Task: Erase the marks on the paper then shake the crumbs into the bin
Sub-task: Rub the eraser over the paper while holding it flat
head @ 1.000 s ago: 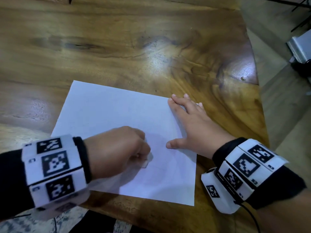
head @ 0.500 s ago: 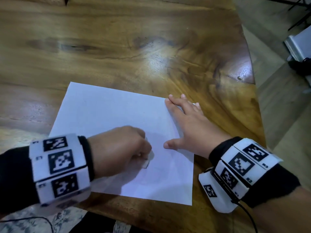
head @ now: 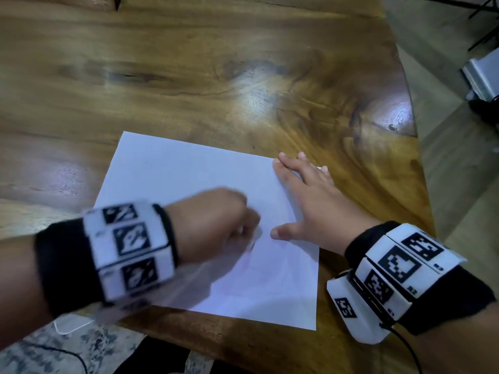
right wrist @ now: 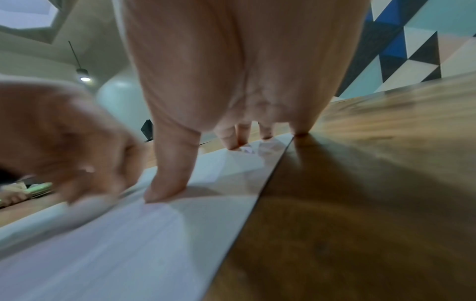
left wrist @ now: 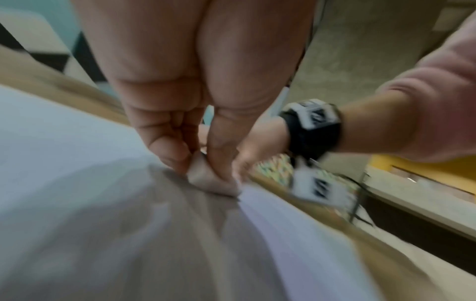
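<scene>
A white sheet of paper (head: 172,184) lies on the wooden table (head: 189,76), near its front edge. My left hand (head: 216,222) is blurred with motion over the paper's lower middle and pinches a small white eraser (left wrist: 208,180), whose tip touches the sheet (left wrist: 77,142). My right hand (head: 305,198) lies flat with straight fingers on the paper's right edge (right wrist: 180,220), thumb (right wrist: 170,183) pressed on the sheet and the fingertips at its far right corner. Faint pencil lines show on the lower part of the paper. No bin is in view.
The table's right edge (head: 415,157) runs close beside my right hand, with bare floor beyond it. A grey object (head: 483,76) stands on the floor at the far right. A patterned rug (head: 54,346) lies below the table's front edge.
My left hand with the eraser has shifted slightly right and forward and is now motion-blurred. The right hand has kept its place on the paper's edge.
</scene>
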Demonstrator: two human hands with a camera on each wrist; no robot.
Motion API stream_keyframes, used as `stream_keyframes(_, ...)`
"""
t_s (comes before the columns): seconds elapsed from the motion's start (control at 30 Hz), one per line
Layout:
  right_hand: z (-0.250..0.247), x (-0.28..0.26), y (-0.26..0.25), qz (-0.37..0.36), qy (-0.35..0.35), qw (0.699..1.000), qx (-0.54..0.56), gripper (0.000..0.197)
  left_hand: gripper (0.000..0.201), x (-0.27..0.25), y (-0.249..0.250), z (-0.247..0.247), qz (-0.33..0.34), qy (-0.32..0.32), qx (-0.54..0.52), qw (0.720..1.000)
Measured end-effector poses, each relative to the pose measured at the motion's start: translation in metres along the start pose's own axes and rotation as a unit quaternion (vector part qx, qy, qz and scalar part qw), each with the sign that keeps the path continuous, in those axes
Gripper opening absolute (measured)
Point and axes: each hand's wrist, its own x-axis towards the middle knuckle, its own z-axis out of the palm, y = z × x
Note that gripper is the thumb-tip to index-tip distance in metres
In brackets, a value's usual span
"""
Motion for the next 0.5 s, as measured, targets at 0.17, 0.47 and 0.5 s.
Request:
stream_keyframes(0.17, 0.001, 0.0, 0.0, -0.003, 0.003, 1.0, 0.002, 0.109, 0.018, 0.035, -0.004, -0.028, -0.061, 0.073, 0.019, 0.995)
stream_keyframes(0.47, 0.0, 0.0, 0.0, 0.0, 0.002, 1.0, 0.001, 0.108, 0.018, -0.011, 0.005, 0.002, -0.053, -0.007, -0.056, 0.997)
stream_keyframes(0.5, 0.0, 0.0, 0.0, 0.001, 0.003, 1.0, 0.001, 0.108, 0.018, -0.003, 0.005, -0.005, -0.048, 0.014, -0.049, 0.998)
